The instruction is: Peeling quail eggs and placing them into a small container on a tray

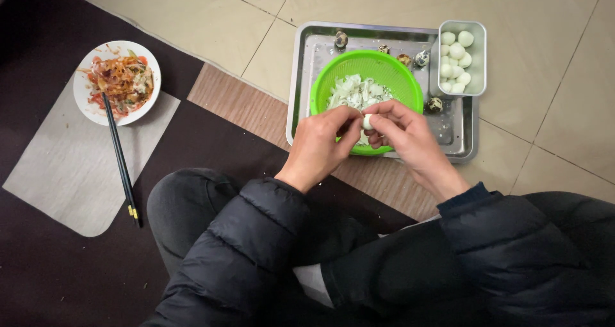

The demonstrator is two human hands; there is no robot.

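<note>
Small white egg (368, 121), pinched between both hands over the near rim of the green colander (392, 71). Left hand (320, 144): fingers curled in, thumb and forefinger tips closed on the egg's left side. Right hand (405, 135): fingers bent, tips closed on the egg's right side, partly hiding it. Inside the colander, a heap of pale shell scraps (353, 92). Colander set on a metal tray (466, 141) resting on the tiled floor, near edge overlapping a brown mat (224, 93). On the tray's far right, a small metal tin (479, 58) filled with peeled white eggs (456, 61). Around the colander's far and right sides, a few speckled unpeeled eggs (341, 40), loose on the tray. Well apart to the left, a white bowl (86, 106) of reddish noodles on a grey mat (64, 173), black chopsticks (122, 167) leaning from its rim toward the near side. Dark padded sleeves and a bent knee nearest, below the hands.
</note>
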